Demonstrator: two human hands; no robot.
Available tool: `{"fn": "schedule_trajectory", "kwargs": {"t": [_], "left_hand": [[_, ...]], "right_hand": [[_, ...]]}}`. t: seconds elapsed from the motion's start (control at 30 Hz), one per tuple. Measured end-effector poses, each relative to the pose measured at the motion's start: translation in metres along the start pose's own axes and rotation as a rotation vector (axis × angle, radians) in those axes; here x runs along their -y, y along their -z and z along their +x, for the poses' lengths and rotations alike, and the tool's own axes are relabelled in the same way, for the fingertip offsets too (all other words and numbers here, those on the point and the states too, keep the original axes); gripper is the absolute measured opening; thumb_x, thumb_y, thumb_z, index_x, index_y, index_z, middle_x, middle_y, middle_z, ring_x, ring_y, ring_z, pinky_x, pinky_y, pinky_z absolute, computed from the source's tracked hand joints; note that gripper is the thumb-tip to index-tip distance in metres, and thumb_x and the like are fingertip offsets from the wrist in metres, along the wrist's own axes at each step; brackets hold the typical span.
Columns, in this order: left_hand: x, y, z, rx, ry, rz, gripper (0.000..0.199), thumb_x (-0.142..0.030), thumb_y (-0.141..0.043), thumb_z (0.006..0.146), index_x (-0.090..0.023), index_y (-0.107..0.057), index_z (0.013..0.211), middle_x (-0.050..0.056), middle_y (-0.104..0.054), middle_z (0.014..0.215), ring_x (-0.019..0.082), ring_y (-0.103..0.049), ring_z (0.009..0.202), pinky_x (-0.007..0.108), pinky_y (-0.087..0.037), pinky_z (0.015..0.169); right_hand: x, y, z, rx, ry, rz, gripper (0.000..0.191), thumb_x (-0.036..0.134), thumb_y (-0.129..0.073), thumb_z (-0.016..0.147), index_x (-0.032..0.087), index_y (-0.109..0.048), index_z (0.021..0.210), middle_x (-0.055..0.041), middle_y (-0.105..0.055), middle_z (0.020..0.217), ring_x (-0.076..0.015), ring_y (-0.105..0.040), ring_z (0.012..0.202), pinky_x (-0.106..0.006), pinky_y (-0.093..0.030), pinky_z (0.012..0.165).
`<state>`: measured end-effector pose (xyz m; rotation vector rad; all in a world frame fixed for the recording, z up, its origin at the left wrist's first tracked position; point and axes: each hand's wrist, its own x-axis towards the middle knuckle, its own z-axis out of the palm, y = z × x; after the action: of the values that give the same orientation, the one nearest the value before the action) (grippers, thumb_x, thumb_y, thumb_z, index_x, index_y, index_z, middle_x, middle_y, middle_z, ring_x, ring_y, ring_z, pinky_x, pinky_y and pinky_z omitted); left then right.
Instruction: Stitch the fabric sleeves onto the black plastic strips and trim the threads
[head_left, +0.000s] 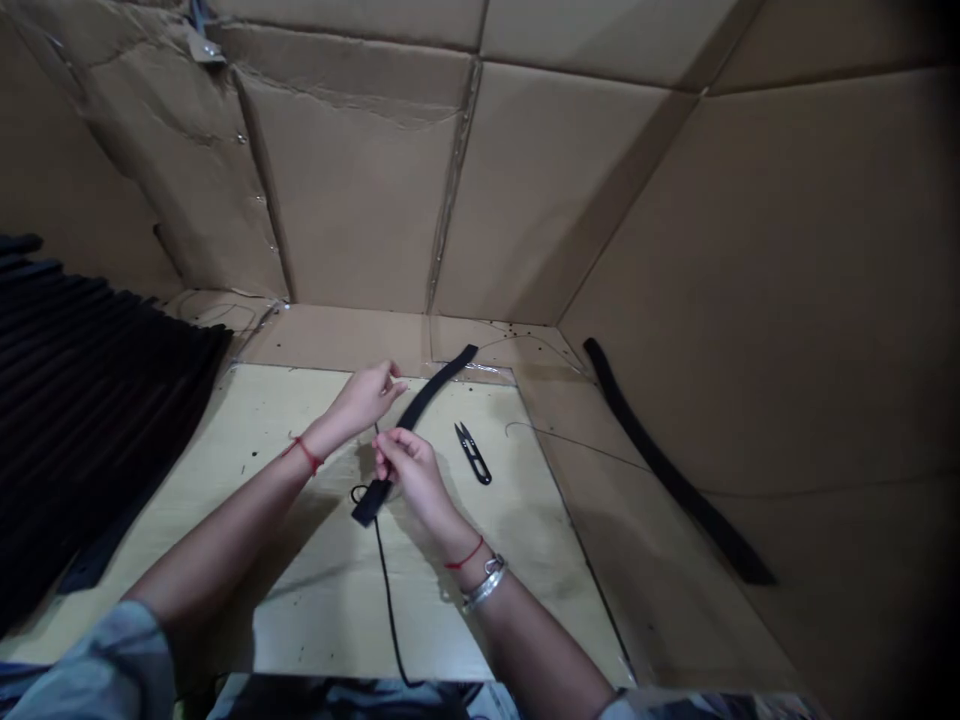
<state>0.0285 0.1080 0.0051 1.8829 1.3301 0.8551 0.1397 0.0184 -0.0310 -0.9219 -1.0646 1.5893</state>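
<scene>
A flat black strip (439,383) lies slantwise on the pale board, passing beneath my hands. My right hand (412,468) is closed over its lower part, fingertips pinched on a thin black cord (384,570). The cord makes a small loop beside the strip's lower end and runs down to the board's near edge. A short bit of it shows above my right fingertips. My left hand (367,395) is just above and to the left, thumb and fingers curled together; whatever they hold is too small to make out. Black thread snips (472,455) lie right of the strip.
A large pile of black strips (97,400) stands at the left. Another black strip (675,480) lies at the right against the cardboard wall (810,300). A thin loose thread (585,443) crosses the right side. Cardboard encloses the pale board (300,620) at the back and right.
</scene>
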Motion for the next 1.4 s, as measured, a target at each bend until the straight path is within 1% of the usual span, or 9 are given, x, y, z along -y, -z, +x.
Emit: {"fn": "schedule_trajectory", "kwargs": {"t": [0.13,0.33,0.5,0.7,0.8,0.93,1.07,1.17,1.4], "left_hand": [[-0.002,-0.035,0.043,0.145,0.075,0.052,0.028,-0.038,-0.071,0.074,-0.015,-0.057,0.067,-0.003,-0.054,0.059,0.015,-0.054,0.064,0.027,-0.039,0.065],[-0.001,-0.052,0.060,0.223,0.106,-0.065,0.029,-0.036,-0.065,0.083,-0.014,-0.054,0.068,-0.006,-0.051,0.060,0.009,-0.049,0.055,0.024,-0.043,0.060],[-0.012,-0.027,0.037,0.202,0.048,-0.381,0.035,-0.045,-0.066,0.078,-0.017,-0.045,0.082,-0.006,-0.052,0.059,0.009,-0.050,0.049,0.021,-0.039,0.050],[-0.048,0.036,-0.001,0.048,-0.084,-0.740,0.042,-0.047,-0.067,0.076,-0.022,-0.036,0.088,-0.009,-0.041,0.063,0.004,-0.040,0.049,0.014,-0.027,0.044],[-0.062,0.063,-0.024,0.060,-0.071,-0.915,0.035,-0.050,-0.049,0.088,-0.016,-0.049,0.095,-0.005,-0.036,0.064,0.005,-0.035,0.049,0.015,-0.025,0.041],[-0.063,0.072,-0.055,0.085,0.043,-1.276,0.023,-0.028,-0.039,0.093,-0.013,-0.056,0.093,-0.002,-0.037,0.064,0.007,-0.038,0.051,0.016,-0.033,0.044],[-0.057,0.063,-0.077,0.088,0.002,-1.278,0.011,-0.026,-0.050,0.091,-0.016,-0.050,0.087,0.000,-0.050,0.069,0.008,-0.051,0.060,0.019,-0.044,0.056],[-0.051,0.054,-0.085,0.041,-0.046,-1.150,0.022,-0.036,-0.055,0.089,-0.018,-0.043,0.084,0.000,-0.057,0.066,0.011,-0.058,0.058,0.021,-0.046,0.056],[-0.024,0.026,-0.089,0.008,0.041,-1.063,0.025,-0.037,-0.052,0.089,-0.022,-0.033,0.082,-0.006,-0.055,0.058,0.004,-0.041,0.038,0.014,-0.027,0.038]], "right_hand": [[0.003,-0.005,-0.012,0.262,-0.213,-0.043,0.021,0.031,-0.070,0.074,0.012,-0.064,0.070,0.0039,-0.056,0.055,-0.0035,-0.040,0.037,-0.018,-0.035,0.039],[0.009,-0.001,-0.020,0.883,-0.581,-0.223,0.021,0.031,-0.076,0.073,0.012,-0.066,0.074,0.0063,-0.058,0.059,-0.0010,-0.046,0.041,-0.012,-0.037,0.040],[0.011,-0.002,-0.025,1.292,-0.773,-0.272,0.038,0.045,-0.079,0.063,0.013,-0.065,0.076,0.0084,-0.057,0.056,-0.0003,-0.041,0.036,-0.012,-0.033,0.036],[0.026,-0.004,-0.031,1.424,-0.777,-0.425,0.057,0.061,-0.078,0.042,0.015,-0.062,0.070,0.0064,-0.059,0.049,-0.0040,-0.043,0.033,-0.014,-0.031,0.032],[0.051,0.001,-0.036,1.370,-0.688,-0.412,0.058,0.066,-0.075,0.048,0.013,-0.062,0.069,0.0050,-0.057,0.053,-0.0033,-0.040,0.035,-0.013,-0.029,0.032],[0.077,0.022,-0.041,1.002,-0.489,-0.358,0.050,0.058,-0.078,0.060,0.012,-0.064,0.073,0.0017,-0.061,0.061,-0.0027,-0.039,0.039,-0.013,-0.025,0.035],[0.081,0.040,-0.038,0.608,-0.250,-0.123,0.041,0.047,-0.083,0.058,0.013,-0.061,0.066,0.0014,-0.060,0.057,-0.0036,-0.036,0.037,-0.016,-0.014,0.036],[0.080,0.044,-0.032,0.380,-0.044,-0.024,0.035,0.041,-0.083,0.062,0.014,-0.061,0.065,0.0018,-0.059,0.061,-0.0041,-0.038,0.043,-0.017,-0.020,0.042],[0.073,0.044,-0.010,0.078,0.085,-0.359,0.026,0.038,-0.074,0.077,0.015,-0.071,0.088,-0.0022,-0.063,0.074,-0.0133,-0.053,0.068,-0.024,-0.042,0.064]]}}
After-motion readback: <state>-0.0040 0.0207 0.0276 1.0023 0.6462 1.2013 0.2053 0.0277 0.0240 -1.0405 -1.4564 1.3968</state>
